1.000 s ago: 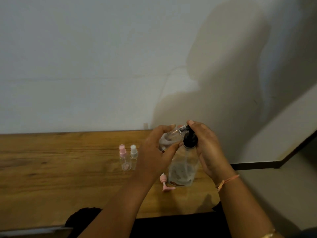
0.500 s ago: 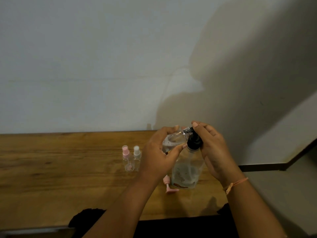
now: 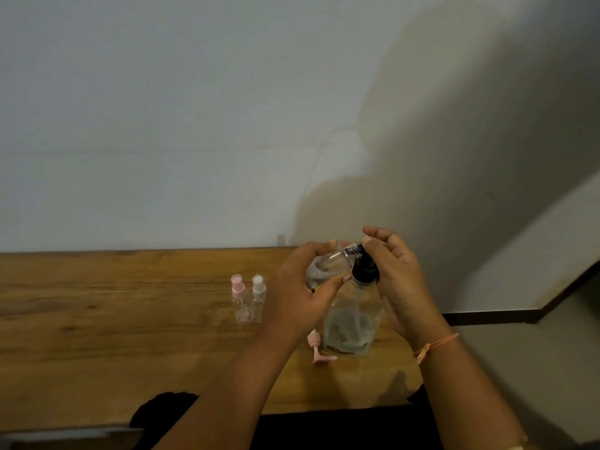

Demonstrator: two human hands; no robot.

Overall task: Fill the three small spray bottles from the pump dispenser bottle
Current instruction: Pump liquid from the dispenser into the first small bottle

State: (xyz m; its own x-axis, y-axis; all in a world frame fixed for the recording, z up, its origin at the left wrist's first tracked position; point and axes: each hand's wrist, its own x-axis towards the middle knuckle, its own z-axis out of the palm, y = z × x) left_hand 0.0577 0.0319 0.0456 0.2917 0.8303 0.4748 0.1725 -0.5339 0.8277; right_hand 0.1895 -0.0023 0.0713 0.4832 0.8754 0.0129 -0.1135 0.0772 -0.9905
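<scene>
at the lower centre of the frame, on the right end of a wooden bench (image 3: 97, 319) with a brown, streaky grain, stands the pump dispenser bottle (image 3: 352, 319). its body is clear, soft-looking plastic, wide at the base and narrowing to a round black pump head (image 3: 365, 271); a little liquid and a blurred label show near the bottom.

the left hand (image 3: 302, 293) grips a small spray bottle (image 3: 328, 264), fingers and thumb curled round its clear cylinder. this bottle is uncapped and tilted, its threaded neck pointing right and up against the pump head. the right hand (image 3: 399, 287) is held loose beside the pump, fingers bent but relaxed, one fingertip resting on top of the head; the palm sits just beside the bottle's shoulder. a thin pink thread bracelet (image 3: 435, 345) circles that wrist.

left of the hands, two more small clear bottles stand upright and touching: the pink-capped bottle (image 3: 240, 302) in front, the white-capped bottle (image 3: 258, 293) just behind it. a loose pink spray cap (image 3: 316, 347) with its dip tube lies on the bench just beside the dispenser's base.

a plain, matt, pale wall (image 3: 162, 125) fills the upper frame.
</scene>
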